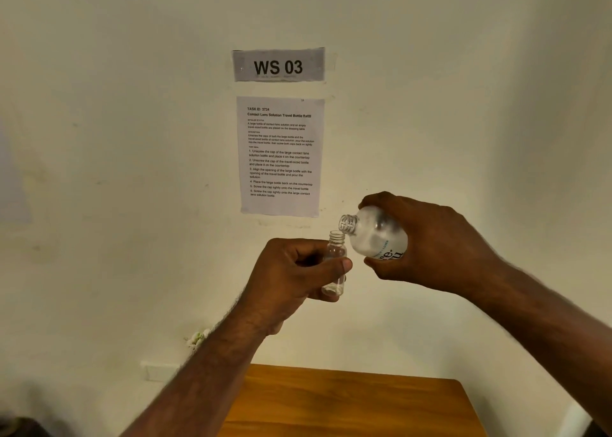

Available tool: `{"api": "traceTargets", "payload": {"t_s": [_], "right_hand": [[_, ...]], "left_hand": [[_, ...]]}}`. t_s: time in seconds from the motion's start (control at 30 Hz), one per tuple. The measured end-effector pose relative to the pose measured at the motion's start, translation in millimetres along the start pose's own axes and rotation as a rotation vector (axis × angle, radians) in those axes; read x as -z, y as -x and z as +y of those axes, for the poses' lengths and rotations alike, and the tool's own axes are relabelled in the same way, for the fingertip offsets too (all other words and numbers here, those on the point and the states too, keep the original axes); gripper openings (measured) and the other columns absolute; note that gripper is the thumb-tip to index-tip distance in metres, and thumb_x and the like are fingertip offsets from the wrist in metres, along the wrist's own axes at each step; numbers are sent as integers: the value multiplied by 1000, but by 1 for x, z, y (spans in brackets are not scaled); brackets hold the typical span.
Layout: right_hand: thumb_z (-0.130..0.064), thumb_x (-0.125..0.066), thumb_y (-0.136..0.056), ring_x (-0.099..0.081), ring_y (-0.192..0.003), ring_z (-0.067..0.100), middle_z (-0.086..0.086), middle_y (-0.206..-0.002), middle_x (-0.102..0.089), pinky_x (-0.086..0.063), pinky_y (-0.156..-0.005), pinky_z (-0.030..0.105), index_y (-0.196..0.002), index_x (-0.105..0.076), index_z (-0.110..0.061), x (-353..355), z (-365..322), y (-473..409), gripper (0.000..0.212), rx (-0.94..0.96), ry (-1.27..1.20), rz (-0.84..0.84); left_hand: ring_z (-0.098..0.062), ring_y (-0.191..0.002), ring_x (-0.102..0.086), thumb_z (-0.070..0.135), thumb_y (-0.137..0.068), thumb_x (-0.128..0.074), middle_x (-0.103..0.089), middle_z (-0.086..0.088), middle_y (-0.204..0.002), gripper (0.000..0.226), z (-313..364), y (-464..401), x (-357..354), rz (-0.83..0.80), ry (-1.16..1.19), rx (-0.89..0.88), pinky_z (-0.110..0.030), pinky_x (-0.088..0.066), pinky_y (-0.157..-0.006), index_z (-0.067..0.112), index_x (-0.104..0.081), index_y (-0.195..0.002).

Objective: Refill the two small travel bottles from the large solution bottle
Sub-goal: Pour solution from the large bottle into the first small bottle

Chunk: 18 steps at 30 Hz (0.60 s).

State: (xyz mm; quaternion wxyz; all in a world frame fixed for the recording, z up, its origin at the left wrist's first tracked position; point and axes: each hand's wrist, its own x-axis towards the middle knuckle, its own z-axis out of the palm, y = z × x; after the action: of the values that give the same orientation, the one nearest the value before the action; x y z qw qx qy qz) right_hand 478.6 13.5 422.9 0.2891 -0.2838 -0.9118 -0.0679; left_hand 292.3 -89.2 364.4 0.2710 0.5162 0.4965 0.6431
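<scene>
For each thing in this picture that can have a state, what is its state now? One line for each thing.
Small bottle: uncapped, upright, held in the air, a little liquid at the bottom.
Large bottle: uncapped, tilted, mouth just above the small bottle's mouth.
Left hand: grips the small bottle.
Right hand: grips the large bottle.
Instruction sheet: stuck flat on the wall.

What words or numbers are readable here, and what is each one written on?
"WS 03": grey sign taped on the wall.
"TASK ID: 3724": top of the paper sheet below it.
"Contact Lens Solution Travel Bottle Refill": the sheet's title.
Six numbered steps on unscrewing, pouring and recapping: small, only partly legible.
"re.": cut-off print on the large bottle; the rest is hidden.
</scene>
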Motion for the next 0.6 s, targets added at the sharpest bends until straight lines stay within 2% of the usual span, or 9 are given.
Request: {"api": "traceTargets", "payload": {"t_s": [0.27, 0.43, 0.6], "right_hand": [[-50, -74, -63, -61, -79, 16, -18, -98, -62, -52, -69, 33, -126, -42, -48, 8, 0, -5, 70, 75, 122, -16], [-49, -73, -63, -62, -81, 17, -18, -99, -63, -45, -67, 29, -127, -44, -46, 12, -2, -9, 71, 134, 197, -7], [-49, -72, -63, -61, -80, 17, -17, -97, -63, -36, -65, 27, -127, -46, -45, 14, -4, -12, 69, 172, 228, 0]], "left_hand": [[-31, -75, -75, 6, -83, -79, -76, -25, -86, 15, -2, 4, 1, -16, 24, 11, -34, -63, -60, 7, -81, -98], [-34, -74, -69, 2, -84, -76, -70, -36, -90, 11, -1, 8, 3, -43, 72, 7, -37, -65, -61, 4, -80, -94], [-34, -77, -73, 5, -84, -77, -73, -31, -91, 13, -3, 8, 6, -37, 61, 10, -35, -63, -60, 4, -80, -96]]}}
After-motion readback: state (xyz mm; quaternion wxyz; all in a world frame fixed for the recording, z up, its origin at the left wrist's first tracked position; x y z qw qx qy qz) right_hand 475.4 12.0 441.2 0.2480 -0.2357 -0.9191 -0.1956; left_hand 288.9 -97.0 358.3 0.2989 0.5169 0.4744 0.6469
